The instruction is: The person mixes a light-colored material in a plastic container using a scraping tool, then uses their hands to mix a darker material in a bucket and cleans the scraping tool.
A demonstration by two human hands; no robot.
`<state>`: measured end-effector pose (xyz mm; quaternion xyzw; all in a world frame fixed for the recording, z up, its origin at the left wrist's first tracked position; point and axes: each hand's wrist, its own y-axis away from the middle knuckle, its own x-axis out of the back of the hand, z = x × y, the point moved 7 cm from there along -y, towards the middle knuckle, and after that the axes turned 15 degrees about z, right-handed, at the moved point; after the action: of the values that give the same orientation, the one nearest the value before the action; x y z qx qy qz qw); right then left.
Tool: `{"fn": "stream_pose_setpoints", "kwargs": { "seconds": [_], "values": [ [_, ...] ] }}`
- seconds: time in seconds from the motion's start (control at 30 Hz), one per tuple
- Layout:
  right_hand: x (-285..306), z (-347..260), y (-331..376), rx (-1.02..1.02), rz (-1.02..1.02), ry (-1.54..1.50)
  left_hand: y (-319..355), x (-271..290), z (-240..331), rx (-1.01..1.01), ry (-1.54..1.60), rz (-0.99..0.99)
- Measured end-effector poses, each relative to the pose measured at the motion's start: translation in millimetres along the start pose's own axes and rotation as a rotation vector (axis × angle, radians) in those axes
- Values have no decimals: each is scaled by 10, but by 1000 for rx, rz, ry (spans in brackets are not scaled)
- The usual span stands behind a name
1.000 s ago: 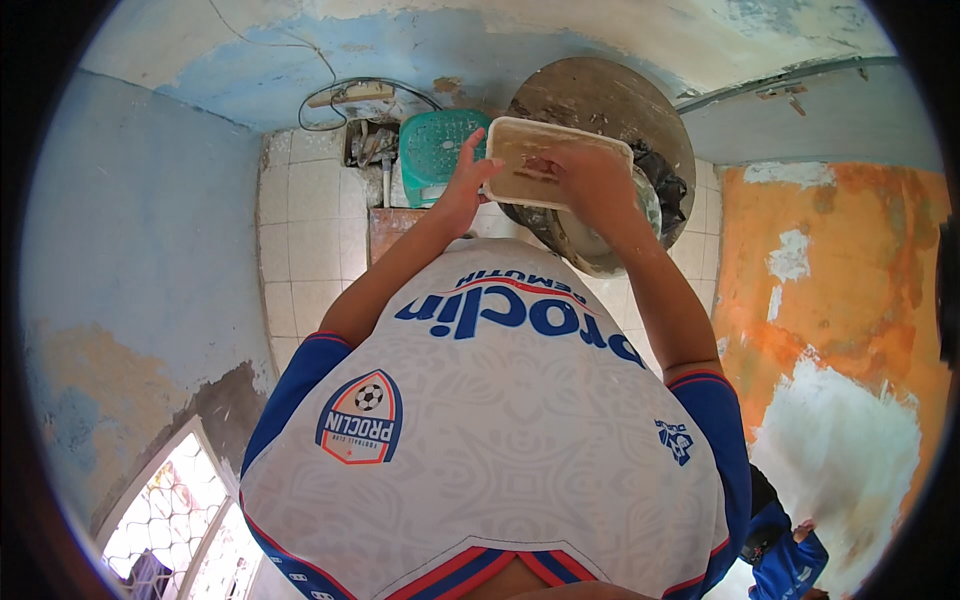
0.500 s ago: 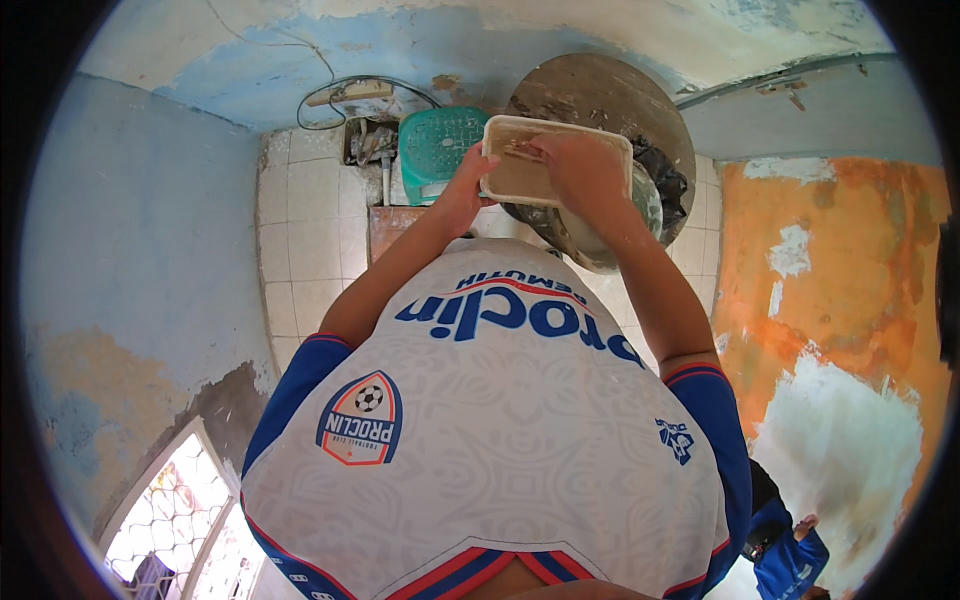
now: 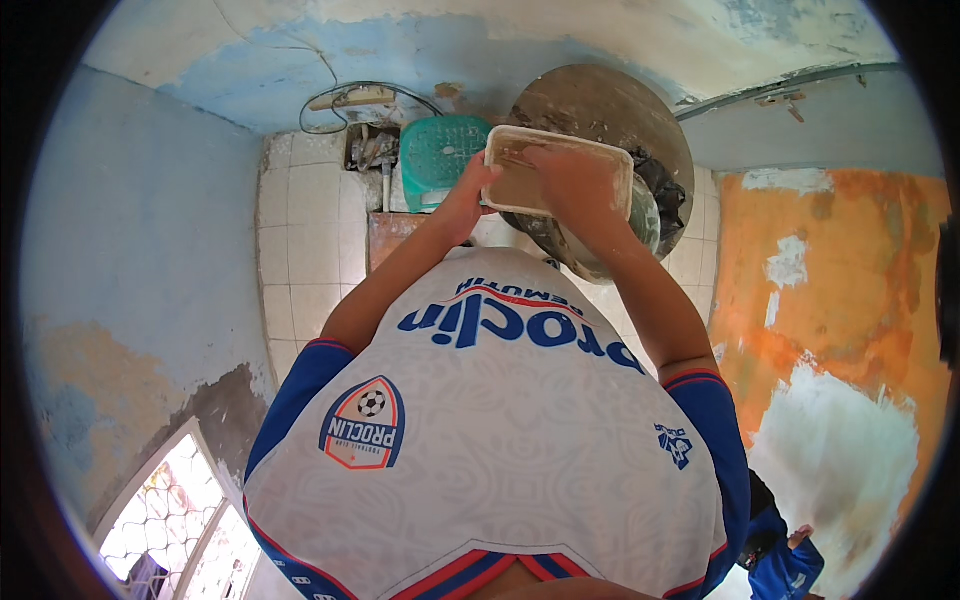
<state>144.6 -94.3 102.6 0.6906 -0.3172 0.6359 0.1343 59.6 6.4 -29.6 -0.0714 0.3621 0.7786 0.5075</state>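
Observation:
A shallow rectangular tub with a pale rim and brownish residue inside is held up in front of me. My left hand is closed on its left end, with the thumb over the rim. Inside the tub is my right hand, its fingers pointing left toward the bottom. Motion smears those fingers, so I cannot see whether they grip anything. Beneath the tub's right end, part of a round, smeared bucket shows, with crumpled black plastic beside it.
A large round brown board lies behind the bucket. Left of the tub stands a green plastic stool, near a broken floor recess with a pipe. A black cable loops by the wall. Another person is at lower right.
My right hand has shifted slightly inside the tub and its fingers are now blurred. My left hand keeps its hold. The whole view has moved a little, setting things slightly lower.

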Motion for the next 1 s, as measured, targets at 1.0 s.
{"fn": "stream_pose_setpoints", "kwargs": {
  "seconds": [1.0],
  "values": [
    [-131, 108, 2, 68, 0, -55, -148, -4, 7, -19, 0, 3]
  ]
}}
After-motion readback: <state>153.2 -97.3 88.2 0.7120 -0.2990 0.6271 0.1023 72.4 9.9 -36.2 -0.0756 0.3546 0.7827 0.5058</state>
